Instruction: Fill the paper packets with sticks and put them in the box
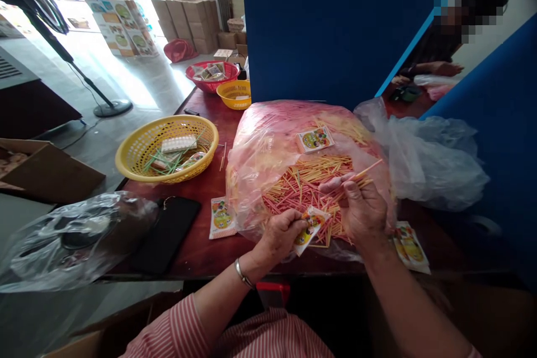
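My left hand pinches a small printed packet near the front of a big clear plastic bag. Thin pink and yellow sticks fill the bag and show through its torn opening. Over that opening, my right hand is closed on a few yellow and pink sticks, their tips pointing up and right. Another printed packet lies on top of the bag. More packets rest on the table, a stack left of the bag and some beside my right forearm.
On the dark red table stand a yellow basket with green sticks, a black pouch and a plastic bag. Farther back are a red basket and a smaller yellow one. A blue partition rises behind; another person sits beyond it.
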A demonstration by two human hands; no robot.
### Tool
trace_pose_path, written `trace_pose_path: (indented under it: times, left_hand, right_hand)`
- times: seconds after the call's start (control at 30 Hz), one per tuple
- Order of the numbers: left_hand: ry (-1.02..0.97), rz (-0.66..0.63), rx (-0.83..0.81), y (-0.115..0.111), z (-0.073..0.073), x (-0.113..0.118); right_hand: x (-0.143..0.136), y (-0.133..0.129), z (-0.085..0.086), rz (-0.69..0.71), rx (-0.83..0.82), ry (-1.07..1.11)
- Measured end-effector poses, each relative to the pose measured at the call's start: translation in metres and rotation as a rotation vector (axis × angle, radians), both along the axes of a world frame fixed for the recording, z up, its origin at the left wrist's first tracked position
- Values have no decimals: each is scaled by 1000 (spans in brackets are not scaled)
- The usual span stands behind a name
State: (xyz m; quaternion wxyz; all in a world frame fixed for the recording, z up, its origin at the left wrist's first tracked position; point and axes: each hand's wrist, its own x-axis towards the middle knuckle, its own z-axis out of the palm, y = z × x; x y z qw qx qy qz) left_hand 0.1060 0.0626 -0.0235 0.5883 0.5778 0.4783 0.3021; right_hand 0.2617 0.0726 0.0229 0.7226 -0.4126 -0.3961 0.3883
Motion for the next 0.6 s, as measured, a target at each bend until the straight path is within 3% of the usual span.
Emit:
trace_pose_path:
  times: [0.23,0.47,0.6]
  left_hand:
    - [-78,59,-106,1,-1,2]
    - [-126,43,-207,-3,3,1]
    - [-165,48,-186,-4,1,1]
  right_hand:
    - [-10,-9,-24,23,-17,-68]
    - [-12,-19,-23,50,36,-32]
    - [-12,-17,-26,80,-30,-22]
